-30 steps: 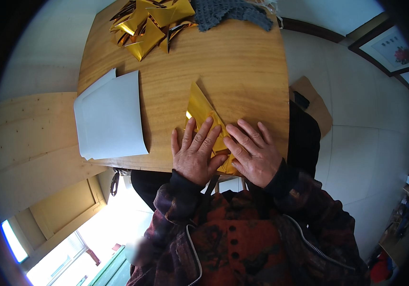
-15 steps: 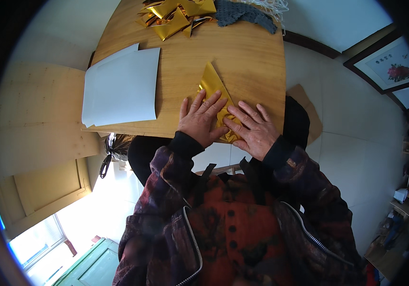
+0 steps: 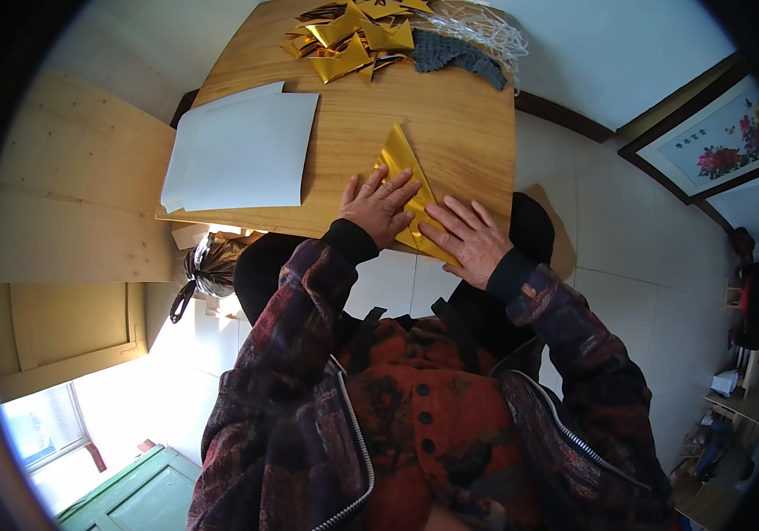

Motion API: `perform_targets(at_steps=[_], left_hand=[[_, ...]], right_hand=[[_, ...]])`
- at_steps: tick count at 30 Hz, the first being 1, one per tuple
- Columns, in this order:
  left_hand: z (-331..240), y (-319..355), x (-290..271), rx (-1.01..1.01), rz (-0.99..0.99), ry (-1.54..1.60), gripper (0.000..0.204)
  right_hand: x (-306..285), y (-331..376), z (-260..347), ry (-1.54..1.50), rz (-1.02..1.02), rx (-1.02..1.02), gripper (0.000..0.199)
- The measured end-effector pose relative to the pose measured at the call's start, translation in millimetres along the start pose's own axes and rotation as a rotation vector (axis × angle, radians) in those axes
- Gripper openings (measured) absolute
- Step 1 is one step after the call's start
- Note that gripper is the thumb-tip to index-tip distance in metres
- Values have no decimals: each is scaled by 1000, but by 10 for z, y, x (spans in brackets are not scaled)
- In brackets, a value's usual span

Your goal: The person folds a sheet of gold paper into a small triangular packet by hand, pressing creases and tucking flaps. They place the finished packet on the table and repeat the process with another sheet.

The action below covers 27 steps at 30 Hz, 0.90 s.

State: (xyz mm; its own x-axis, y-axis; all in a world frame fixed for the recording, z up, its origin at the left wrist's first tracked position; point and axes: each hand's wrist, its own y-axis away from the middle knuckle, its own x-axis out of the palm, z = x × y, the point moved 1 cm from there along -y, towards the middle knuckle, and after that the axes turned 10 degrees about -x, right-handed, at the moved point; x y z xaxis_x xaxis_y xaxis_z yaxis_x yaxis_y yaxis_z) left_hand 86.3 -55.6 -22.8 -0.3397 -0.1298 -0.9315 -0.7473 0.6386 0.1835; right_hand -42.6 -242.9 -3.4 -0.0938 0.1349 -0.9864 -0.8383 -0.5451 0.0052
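A sheet of gold foil paper [image 3: 400, 152], folded into a long triangle, lies at the near edge of the wooden table [image 3: 357, 111]. Its point faces away from me. My left hand [image 3: 379, 208] rests with spread fingers across its left side. On the other side, my right hand [image 3: 472, 241] lies flat with fingers stretched over the lower right edge of the foil. Neither hand grips it. Parts of the foil are hidden beneath the fingers.
White sheets [image 3: 242, 150] are stacked on the table's left. At the far end lie folded gold foil pieces [image 3: 344, 62], a grey knitted cloth [image 3: 457, 60] and tangled pale strips [image 3: 481, 34]. A dark plastic bag [image 3: 211, 270] hangs or stands below the left edge.
My hands have moved slightly apart, showing more of the foil between them. The foil's near part looks flatter than before. The whole view has shifted a little.
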Motion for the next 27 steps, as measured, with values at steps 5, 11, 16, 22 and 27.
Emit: perform_targets(at_steps=[5,11,16,22,27], left_hand=[[-8,31,0,14,-29,-21,63],[-30,50,-54,25,-7,-41,66],[-41,73,-83,50,-8,-47,69],[-45,86,-94,82,-25,-80,69],[-16,83,-82,115,-38,-104,65]], right_hand=[[12,40,-65,-62,-15,-28,68],[-7,31,-149,-57,-66,-78,50],[-57,8,-186,-179,-210,-85,38],[-107,-129,-240,-487,-393,-43,19],[-127,-282,-255,-718,-390,232,14]])
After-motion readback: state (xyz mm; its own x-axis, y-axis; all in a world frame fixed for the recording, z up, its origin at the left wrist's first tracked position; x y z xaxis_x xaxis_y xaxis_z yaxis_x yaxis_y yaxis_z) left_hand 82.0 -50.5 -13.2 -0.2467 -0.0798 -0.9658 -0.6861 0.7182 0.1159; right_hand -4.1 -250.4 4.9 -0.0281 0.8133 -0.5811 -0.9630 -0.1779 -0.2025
